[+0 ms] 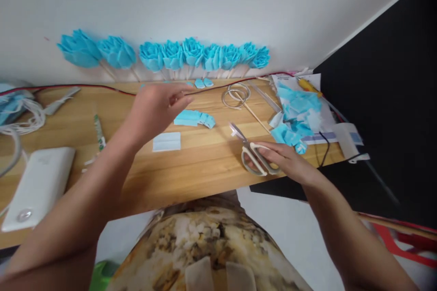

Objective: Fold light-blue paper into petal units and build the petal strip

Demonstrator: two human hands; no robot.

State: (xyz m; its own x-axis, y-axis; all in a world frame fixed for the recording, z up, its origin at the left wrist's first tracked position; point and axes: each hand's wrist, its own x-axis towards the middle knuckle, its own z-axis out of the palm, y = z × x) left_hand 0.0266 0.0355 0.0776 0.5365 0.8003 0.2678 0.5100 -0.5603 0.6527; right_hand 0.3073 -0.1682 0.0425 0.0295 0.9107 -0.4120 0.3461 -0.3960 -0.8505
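Observation:
My right hand [278, 157] grips a pair of scissors [256, 158] by the pale handles, just above the table near its front edge. The blades point away to the upper left, and a small whitish scrap [235, 131] shows at them. My left hand [160, 102] is over the back of the table, index finger and thumb reaching right with a gap between them. Beside its fingertips lie small rounded blue pieces [204, 83]. A folded blue strip [194, 118] lies just below that hand, and a pale blue rectangle [166, 141] lies nearer to me.
Several blue flowers on sticks [193, 52] lean along the wall. Blue scraps [297, 113] and a yellow-handled tool [309, 86] lie on paper at right. A wire coil [236, 95] sits mid-table; a white power bank [39, 186] and white cable [27, 116] are at left.

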